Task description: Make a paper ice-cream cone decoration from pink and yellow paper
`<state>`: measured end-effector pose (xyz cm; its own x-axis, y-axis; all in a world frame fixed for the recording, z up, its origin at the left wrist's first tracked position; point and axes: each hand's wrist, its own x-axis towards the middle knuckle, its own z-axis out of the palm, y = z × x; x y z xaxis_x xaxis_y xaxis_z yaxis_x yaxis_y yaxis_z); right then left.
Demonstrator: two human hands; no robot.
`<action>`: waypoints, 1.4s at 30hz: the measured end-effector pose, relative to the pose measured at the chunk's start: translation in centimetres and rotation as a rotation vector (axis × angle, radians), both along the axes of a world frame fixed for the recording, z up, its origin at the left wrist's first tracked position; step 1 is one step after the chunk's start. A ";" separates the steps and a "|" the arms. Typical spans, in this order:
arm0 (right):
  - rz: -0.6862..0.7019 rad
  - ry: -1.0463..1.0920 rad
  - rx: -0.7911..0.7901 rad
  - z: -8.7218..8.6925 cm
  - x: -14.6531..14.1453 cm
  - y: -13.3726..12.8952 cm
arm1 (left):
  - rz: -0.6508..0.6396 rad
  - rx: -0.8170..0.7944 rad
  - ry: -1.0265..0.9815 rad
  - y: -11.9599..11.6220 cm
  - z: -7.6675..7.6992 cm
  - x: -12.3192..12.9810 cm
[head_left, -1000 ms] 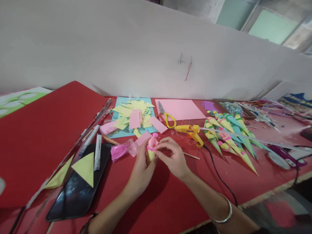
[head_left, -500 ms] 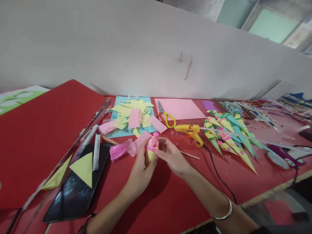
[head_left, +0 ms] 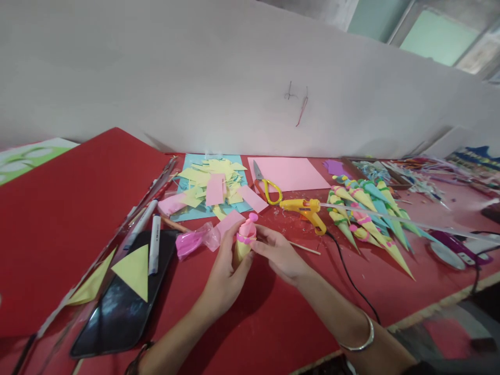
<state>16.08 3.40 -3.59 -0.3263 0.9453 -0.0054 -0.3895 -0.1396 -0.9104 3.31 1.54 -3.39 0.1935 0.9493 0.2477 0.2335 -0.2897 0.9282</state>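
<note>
My left hand (head_left: 230, 271) is wrapped round a small yellow paper cone (head_left: 241, 251), held nearly upright above the red table. A bumpy pink band of what looks like clay runs round its upper part. Out of its open top rises a pink paper piece capped with a pink ball (head_left: 253, 216). My right hand (head_left: 279, 255) is curled against the cone's right side, thumb and fingers closed at the pink band. Whatever lies between those fingertips besides the rim is hidden. Close to my left fingers lies a plastic packet of pink clay (head_left: 193, 240).
A yellow glue gun (head_left: 302, 207) with a long clear stick lies beyond my right hand, near scissors (head_left: 271, 190). Finished paper cones (head_left: 365, 208) are heaped at right. Yellow paper scraps (head_left: 211, 174) cover a blue sheet. A dark tablet (head_left: 117, 317) and markers (head_left: 155, 245) lie left.
The pink ball and the top of the cone have tipped slightly to the right. Both hands keep their hold, and the things on the table have not moved.
</note>
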 end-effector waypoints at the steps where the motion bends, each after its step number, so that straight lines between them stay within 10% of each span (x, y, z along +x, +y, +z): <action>1: -0.003 -0.005 0.001 0.0 0.0 0.0 | 0.002 -0.002 0.003 0.0 0.1 0.0; 42: -0.030 -0.024 0.097 0.3 -0.2 0.0 | -0.013 -0.002 -0.020 0.0 0.2 0.1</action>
